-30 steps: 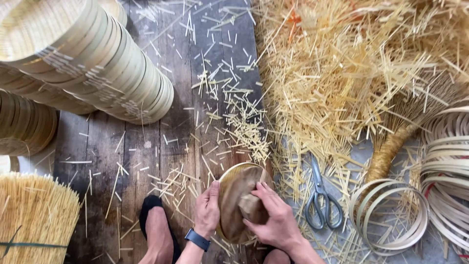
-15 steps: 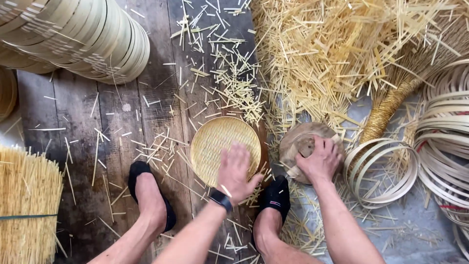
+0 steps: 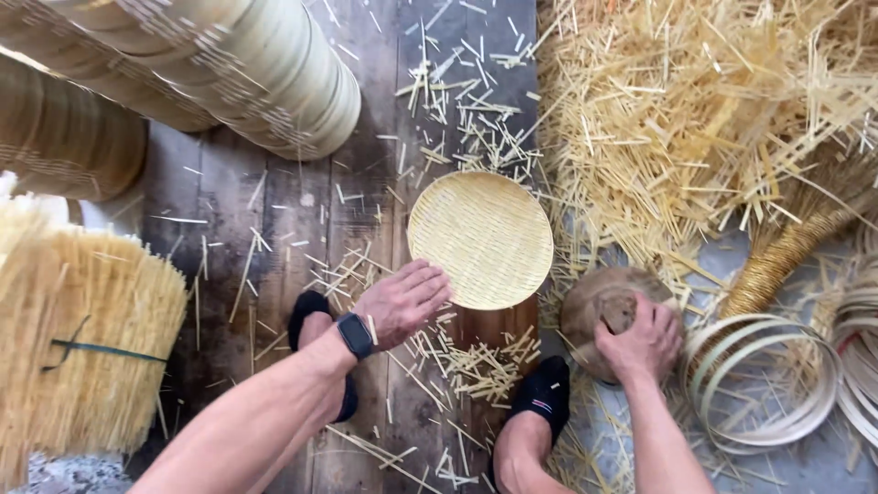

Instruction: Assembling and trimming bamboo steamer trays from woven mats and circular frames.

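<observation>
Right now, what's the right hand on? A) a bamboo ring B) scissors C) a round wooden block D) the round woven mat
C: the right hand grips the round wooden block on the floor, beside the bamboo rings; the woven mat lies apart, near the left hand.

We reach both bare arms forward. Our left hand (image 3: pixel 402 300), a dark watch on its wrist, lies flat, palm down, fingers spread and loose. Our right hand (image 3: pixel 640 340) curls downward, its grip closed, knuckles up.
</observation>
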